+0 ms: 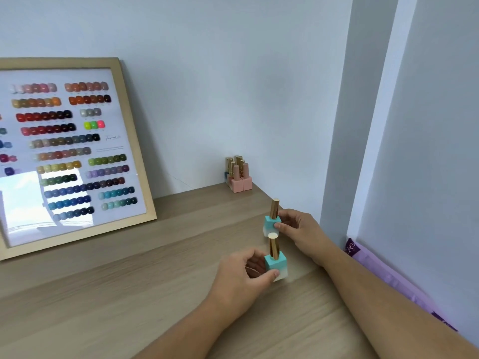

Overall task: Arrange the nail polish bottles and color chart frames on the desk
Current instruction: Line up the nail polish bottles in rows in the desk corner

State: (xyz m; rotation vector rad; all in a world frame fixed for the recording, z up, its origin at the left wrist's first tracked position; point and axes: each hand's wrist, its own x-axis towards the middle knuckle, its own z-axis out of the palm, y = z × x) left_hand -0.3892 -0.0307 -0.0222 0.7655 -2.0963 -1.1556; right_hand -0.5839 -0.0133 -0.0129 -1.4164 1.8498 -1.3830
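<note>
My left hand (pixel 242 278) grips a turquoise nail polish bottle (pixel 276 263) with a gold cap, upright near the desk's right side. Just behind it, my right hand (pixel 302 233) holds a second turquoise bottle (pixel 271 222) with a gold cap, also upright. A cluster of pink and gold-capped bottles (pixel 239 177) stands in the desk's back right corner against the wall. A large wooden color chart frame (pixel 77 156) with rows of nail swatches leans against the wall at the left.
The wooden desk (pixel 129 294) spreads out in front of the frame and bottles. A grey wall pillar stands to the right of the desk. Purple fabric (pixel 383 270) lies beyond the desk's right edge.
</note>
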